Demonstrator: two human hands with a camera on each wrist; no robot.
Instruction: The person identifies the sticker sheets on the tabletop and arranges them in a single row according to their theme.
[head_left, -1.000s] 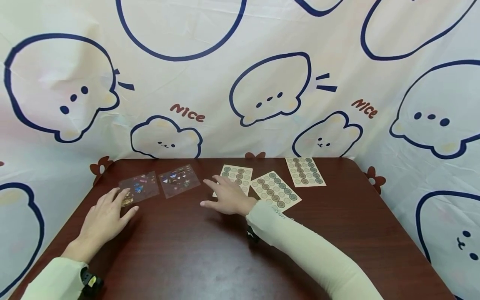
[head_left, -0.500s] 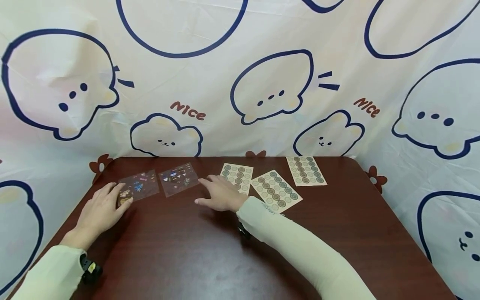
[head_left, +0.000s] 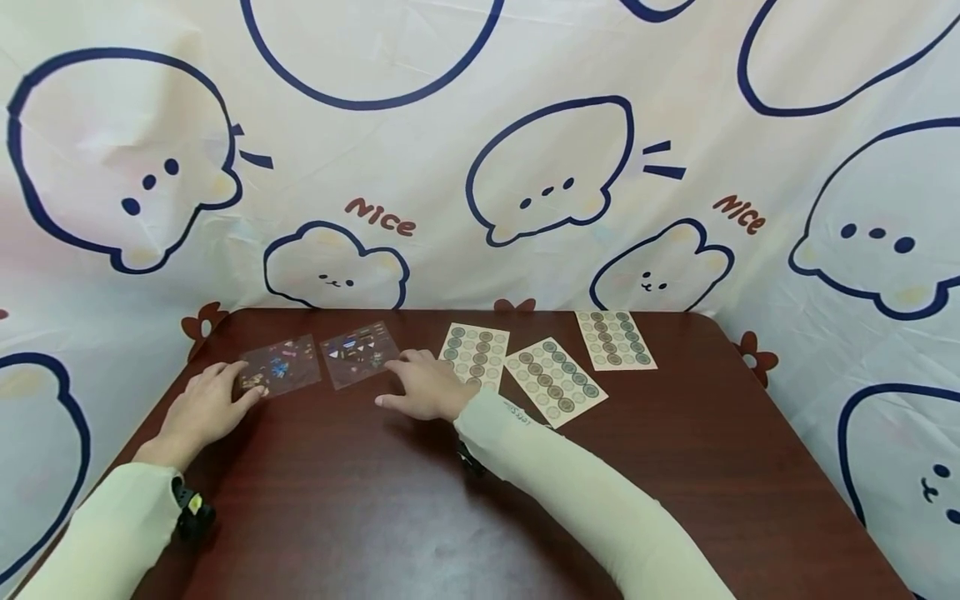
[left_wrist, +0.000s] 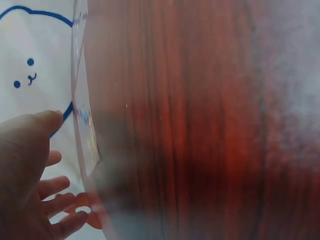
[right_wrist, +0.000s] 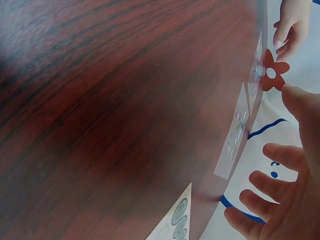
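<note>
My left hand [head_left: 197,410] is spread at the left edge of a clear sheet with small colourful stickers [head_left: 283,367]; its fingertips overlap that sheet's near-left corner. Contact there cannot be made out. A second clear sticker sheet [head_left: 356,357] lies just right of the first. Over its right edge reach the fingertips of my right hand [head_left: 423,387], fingers loosely spread, palm down, holding nothing. Behind that hand, partly hidden, lies a cream sheet with round coin-like stickers [head_left: 480,346]. In the right wrist view the fingers [right_wrist: 272,187] are parted and relaxed.
Two more cream sheets of round stickers lie to the right, one tilted sheet [head_left: 551,379] and one far sheet [head_left: 615,337] at the back edge. The dark wooden table [head_left: 360,517] meets a printed cloth backdrop [head_left: 427,167] behind.
My right hand has slid left, off much of the cream sheet and onto the second clear sheet's edge. My left hand has shifted slightly left, uncovering more of the first clear sheet.
</note>
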